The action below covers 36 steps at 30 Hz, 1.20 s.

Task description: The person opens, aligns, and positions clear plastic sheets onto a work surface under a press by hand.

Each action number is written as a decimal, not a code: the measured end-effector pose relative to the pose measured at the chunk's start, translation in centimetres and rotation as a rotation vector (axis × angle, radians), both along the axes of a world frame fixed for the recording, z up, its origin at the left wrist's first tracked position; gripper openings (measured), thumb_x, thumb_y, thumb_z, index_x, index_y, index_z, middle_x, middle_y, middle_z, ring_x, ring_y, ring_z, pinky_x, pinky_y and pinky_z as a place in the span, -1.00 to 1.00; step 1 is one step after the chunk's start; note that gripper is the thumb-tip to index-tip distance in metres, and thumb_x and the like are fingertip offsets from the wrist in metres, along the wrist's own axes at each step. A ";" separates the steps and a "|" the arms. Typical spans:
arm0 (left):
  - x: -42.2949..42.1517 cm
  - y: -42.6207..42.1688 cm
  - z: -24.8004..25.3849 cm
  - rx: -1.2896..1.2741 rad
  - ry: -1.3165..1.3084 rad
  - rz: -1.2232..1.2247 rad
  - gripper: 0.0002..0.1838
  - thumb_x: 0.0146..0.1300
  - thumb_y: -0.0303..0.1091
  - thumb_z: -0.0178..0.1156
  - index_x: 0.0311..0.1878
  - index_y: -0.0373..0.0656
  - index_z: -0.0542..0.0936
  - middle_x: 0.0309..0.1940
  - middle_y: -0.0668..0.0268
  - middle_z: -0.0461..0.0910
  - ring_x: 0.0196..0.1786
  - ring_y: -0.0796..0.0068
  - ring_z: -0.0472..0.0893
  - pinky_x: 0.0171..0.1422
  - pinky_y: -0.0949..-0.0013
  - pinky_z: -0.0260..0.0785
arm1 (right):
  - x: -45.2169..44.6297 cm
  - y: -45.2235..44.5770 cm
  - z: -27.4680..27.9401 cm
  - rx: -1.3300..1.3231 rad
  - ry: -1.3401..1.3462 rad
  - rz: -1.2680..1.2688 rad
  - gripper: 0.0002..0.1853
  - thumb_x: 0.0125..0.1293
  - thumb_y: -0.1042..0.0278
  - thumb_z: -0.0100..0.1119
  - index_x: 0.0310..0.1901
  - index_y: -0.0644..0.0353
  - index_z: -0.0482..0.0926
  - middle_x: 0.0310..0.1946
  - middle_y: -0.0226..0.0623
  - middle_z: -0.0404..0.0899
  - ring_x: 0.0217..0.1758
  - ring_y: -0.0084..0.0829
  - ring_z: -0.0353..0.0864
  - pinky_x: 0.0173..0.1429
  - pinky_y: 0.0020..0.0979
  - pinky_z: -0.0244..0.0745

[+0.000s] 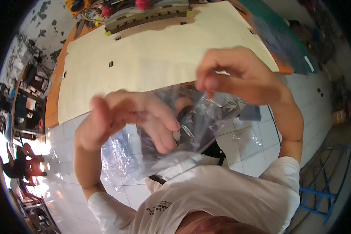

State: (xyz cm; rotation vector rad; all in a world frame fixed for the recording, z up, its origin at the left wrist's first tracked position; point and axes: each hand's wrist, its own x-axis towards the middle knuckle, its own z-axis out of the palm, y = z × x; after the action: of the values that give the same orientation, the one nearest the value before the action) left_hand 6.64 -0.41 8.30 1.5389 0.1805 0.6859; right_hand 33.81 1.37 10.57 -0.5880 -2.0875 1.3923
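A clear plastic bag hangs in front of my body, its film crumpled and shiny. My right hand is raised at its upper right edge, thumb and fingers curled together on the film. On the other side, my left hand has its thumb apart and its fingers stretched out against the bag. Whether those fingers are inside the bag or in front of it I cannot tell. Both hands are somewhat blurred. More clear plastic shows below my left wrist.
A cream sheet covers the orange-edged table ahead. A long metal bar device stands at its far side. Plastic film lies over a green surface at right. A blue metal frame stands lower right; another person is far left.
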 end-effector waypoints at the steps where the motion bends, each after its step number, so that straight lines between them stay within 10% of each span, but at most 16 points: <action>1: -0.2 0.9 -0.6 -0.102 0.042 -0.028 -0.23 0.41 0.30 -0.09 0.07 -0.43 0.43 -0.22 -0.06 0.65 -0.24 0.22 0.71 -0.18 0.22 0.61 | 0.5 -0.5 -0.1 0.099 -0.025 0.003 -0.81 0.40 0.32 0.20 -0.20 0.30 0.57 -0.35 -0.35 0.57 -0.30 -0.55 0.54 -0.16 -0.50 0.46; 6: 4.9 4.5 -5.4 0.479 0.456 0.394 -0.54 0.21 -0.52 0.18 0.20 -0.36 0.43 -0.04 -0.03 0.61 0.05 0.05 0.63 0.19 0.11 0.45 | 2.4 -2.9 -1.0 0.114 0.015 0.054 -0.78 0.34 0.26 0.23 -0.33 0.25 0.58 -0.44 -0.27 0.58 -0.37 -0.39 0.55 -0.22 -0.39 0.46; 13: 14.0 6.1 -11.5 0.976 0.149 0.200 -0.38 -0.02 -0.61 0.26 0.21 -0.31 0.44 0.06 -0.03 0.56 0.14 0.04 0.57 0.25 0.16 0.42 | 3.2 -6.0 0.6 0.298 0.244 0.224 -0.81 0.20 0.32 0.31 -0.48 0.20 0.58 -0.53 -0.30 0.58 -0.56 -0.38 0.52 -0.37 -0.34 0.40; 16: 16.0 6.5 -12.1 0.619 0.239 -0.015 -0.43 -0.10 -0.61 0.29 0.11 -0.27 0.54 -0.07 0.04 0.64 0.03 0.10 0.63 0.13 0.18 0.48 | 4.5 -7.7 1.4 0.341 0.277 0.228 -0.82 0.21 0.31 0.31 -0.47 0.18 0.60 -0.54 -0.30 0.58 -0.61 -0.41 0.51 -0.44 -0.32 0.39; 21: 17.2 6.2 -16.2 0.763 0.304 0.231 -0.82 0.12 -0.44 0.22 -0.19 -0.12 0.67 -0.26 0.21 0.71 -0.14 0.17 0.69 -0.09 0.17 0.53 | 7.2 -8.6 3.6 0.363 0.239 0.440 -0.88 0.13 0.46 0.39 -0.36 0.17 0.60 -0.46 -0.27 0.60 -0.62 -0.41 0.52 -0.50 -0.37 0.40; 30: 11.7 6.0 -25.2 0.475 0.340 0.267 -0.82 0.24 -0.30 0.29 -0.23 -0.21 0.69 -0.31 0.14 0.73 -0.21 0.28 0.73 -0.14 0.25 0.55 | 10.5 -11.1 3.4 0.524 0.381 0.251 -0.87 0.22 0.34 0.37 -0.32 0.07 0.57 -0.47 -0.36 0.59 -0.62 -0.55 0.52 -0.53 -0.52 0.41; 36: 4.1 3.6 -15.6 0.140 0.274 0.365 -0.79 0.26 -0.29 0.34 -0.24 -0.27 0.71 -0.43 0.36 0.68 -0.36 0.68 0.58 -0.24 0.51 0.45 | 10.7 -10.0 1.8 0.404 0.407 -0.214 -0.87 0.26 0.33 0.26 -0.33 0.09 0.49 -0.56 -0.40 0.42 -0.62 -0.60 0.36 -0.54 -0.56 0.21</action>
State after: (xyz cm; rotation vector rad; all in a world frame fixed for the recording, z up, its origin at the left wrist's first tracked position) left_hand 10.73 3.23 -7.30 1.7523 0.6431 0.7822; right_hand 44.47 -8.60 12.42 -0.3158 -1.8371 0.8508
